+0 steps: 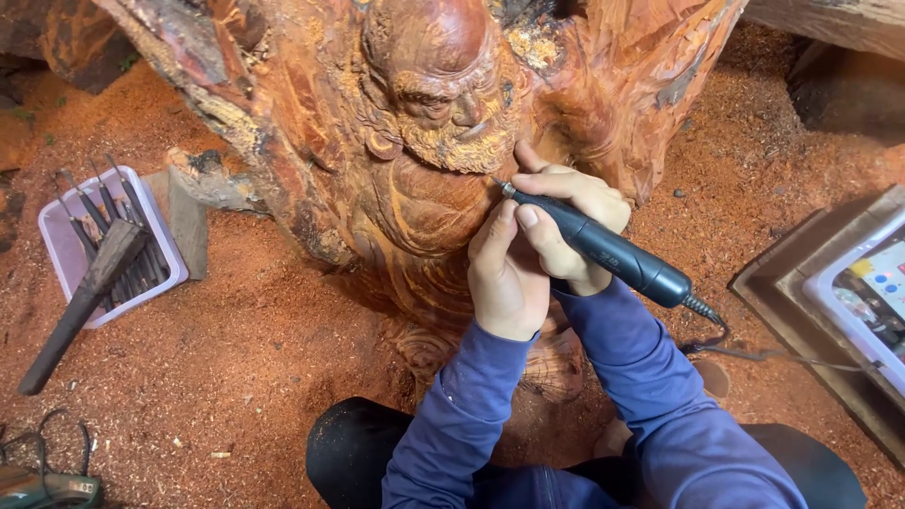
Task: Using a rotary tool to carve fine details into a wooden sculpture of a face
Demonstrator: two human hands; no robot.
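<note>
At frame centre, my right hand [575,212] grips the dark rotary tool [603,247], my left hand [504,273] closes around to steady it. Its tip touches the red wood carving [415,179] below the beard. I judge detailing underway; next needs light, controlled strokes.

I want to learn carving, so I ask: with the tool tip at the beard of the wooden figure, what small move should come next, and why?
Probably a short, light stroke along the beard. The rotary tool tip already sits at its lower edge, the right hand holds it like a pen, and the left hand steadies it.
</note>
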